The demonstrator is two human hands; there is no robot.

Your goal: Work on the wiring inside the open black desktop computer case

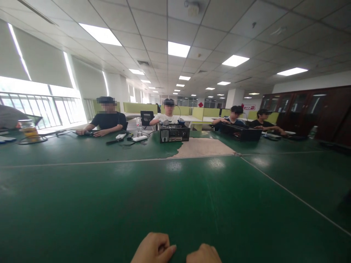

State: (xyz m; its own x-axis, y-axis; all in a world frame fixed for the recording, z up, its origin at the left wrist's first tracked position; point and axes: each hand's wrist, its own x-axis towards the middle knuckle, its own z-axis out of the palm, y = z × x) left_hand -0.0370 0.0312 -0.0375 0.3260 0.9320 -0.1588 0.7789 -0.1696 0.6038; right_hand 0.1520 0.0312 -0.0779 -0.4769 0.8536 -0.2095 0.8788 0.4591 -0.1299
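At the bottom edge of the view, my left hand (154, 249) is curled into a loose fist over the green tabletop (175, 197), its thumb lying along the bent fingers. No object shows in it. My right hand (204, 254) is beside it, a short gap to the right, also closed with its knuckles up. The frame cuts off its lower part, and nothing shows in it either. Bare green surface is what lies nearest to both hands.
Several people sit across the table. One has gloved hands at an open computer case (174, 134); another handles a black case (241, 132). A water bottle (139, 127), white devices, cables and a jar (30, 130) stand at the far side. A beige patch (205, 147) interrupts the green covering.
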